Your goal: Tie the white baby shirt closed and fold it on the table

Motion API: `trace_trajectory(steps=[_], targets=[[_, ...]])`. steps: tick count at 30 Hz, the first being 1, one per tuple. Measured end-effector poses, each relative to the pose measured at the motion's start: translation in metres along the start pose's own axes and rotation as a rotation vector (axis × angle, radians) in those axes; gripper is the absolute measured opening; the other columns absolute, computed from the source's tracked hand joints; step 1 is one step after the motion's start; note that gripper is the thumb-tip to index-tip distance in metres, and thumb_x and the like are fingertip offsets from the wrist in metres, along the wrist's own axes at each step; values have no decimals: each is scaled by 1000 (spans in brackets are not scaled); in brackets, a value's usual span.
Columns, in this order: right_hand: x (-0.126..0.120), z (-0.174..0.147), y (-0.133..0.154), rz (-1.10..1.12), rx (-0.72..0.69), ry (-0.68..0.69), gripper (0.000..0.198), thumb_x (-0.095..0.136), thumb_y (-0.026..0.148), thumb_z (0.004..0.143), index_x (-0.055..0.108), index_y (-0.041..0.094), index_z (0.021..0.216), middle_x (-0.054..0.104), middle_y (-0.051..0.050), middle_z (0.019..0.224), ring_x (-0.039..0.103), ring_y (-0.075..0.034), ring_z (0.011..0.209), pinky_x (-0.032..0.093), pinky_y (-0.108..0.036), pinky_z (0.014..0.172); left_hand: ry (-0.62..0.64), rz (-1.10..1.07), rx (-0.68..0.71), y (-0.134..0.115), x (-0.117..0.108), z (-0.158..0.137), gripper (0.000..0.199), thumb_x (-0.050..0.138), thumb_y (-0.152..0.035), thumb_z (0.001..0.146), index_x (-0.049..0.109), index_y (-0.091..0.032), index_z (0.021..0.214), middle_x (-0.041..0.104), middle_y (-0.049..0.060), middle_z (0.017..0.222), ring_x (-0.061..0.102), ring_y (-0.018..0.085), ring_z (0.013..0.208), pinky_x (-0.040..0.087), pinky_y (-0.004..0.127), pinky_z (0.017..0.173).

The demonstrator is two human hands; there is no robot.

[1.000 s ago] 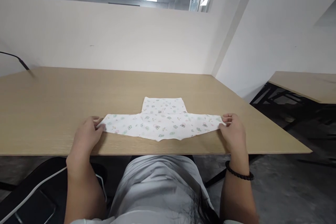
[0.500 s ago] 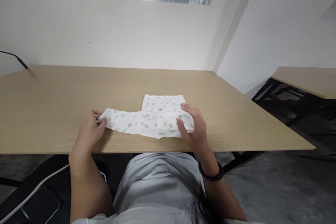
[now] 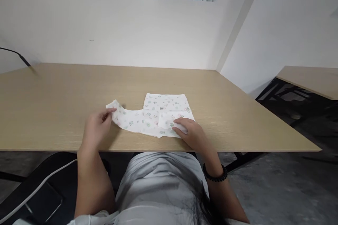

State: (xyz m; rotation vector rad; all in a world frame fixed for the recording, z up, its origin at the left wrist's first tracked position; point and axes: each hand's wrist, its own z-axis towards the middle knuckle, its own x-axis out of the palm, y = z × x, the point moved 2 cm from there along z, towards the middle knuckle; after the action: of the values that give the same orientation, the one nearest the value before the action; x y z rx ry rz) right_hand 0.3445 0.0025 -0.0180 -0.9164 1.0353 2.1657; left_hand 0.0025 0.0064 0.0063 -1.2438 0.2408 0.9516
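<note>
Two bare hands work on one thing, a small white cloth garment printed with scattered little green, pink and dark figures. It lies near the front edge of one pale wood-grained tabletop, directly before the person. Two sleeve-like strips show: one long white printed strip runs out towards the left, its end bent up off the wood, and one shorter white folded strip lies doubled over the garment's right part. One squarish panel extends towards the far side.

The left hand has its fingers closed in a pinch on the end of the long strip. The right hand rests on the folded strip, its thumb and forefinger slightly parted on the cloth and gripping nothing visible; its other fingers are hard to make out.

One black beaded bracelet circles the right wrist. Below the tabletop's left part are one white cable and one dark flat rectangular object. One second wood-topped table stands apart at the far right.
</note>
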Motion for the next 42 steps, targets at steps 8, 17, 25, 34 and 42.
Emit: trace_trajectory(steps=[8,17,25,34,42], targets=[[-5,-3,-2,-49,115,-181,23,56,37,93,66,20,105,75,-9,104,69,-28,97,51,-40,84,659,-12,863,-105,42,-59,61,48,-38,99,28,-31,156,26,5,164,20,28,152,20,50,123],[-4,-1,0,-23,68,-110,16,63,36,89,63,22,96,74,-6,98,66,-25,94,43,-37,86,723,274,676,-61,17,-64,88,49,-54,96,-8,-33,159,-1,10,167,0,37,152,16,61,120],[-1,14,17,-36,47,5,11,56,19,90,65,23,94,69,0,83,64,-18,83,38,-34,81,722,383,597,-35,25,-59,88,47,-63,93,1,-30,160,12,12,167,8,38,152,22,61,118],[-6,13,0,-42,116,18,11,59,26,90,69,22,91,71,-6,93,65,-24,92,46,-38,86,730,391,712,-49,38,-62,89,51,-64,91,6,-30,160,7,7,167,2,33,154,12,58,121],[-43,-36,-20,9,50,220,55,68,50,86,59,27,136,54,-11,145,47,-32,136,39,-50,112,573,316,822,-43,40,-76,70,56,-60,90,41,-26,150,47,9,153,39,30,142,25,50,118]])
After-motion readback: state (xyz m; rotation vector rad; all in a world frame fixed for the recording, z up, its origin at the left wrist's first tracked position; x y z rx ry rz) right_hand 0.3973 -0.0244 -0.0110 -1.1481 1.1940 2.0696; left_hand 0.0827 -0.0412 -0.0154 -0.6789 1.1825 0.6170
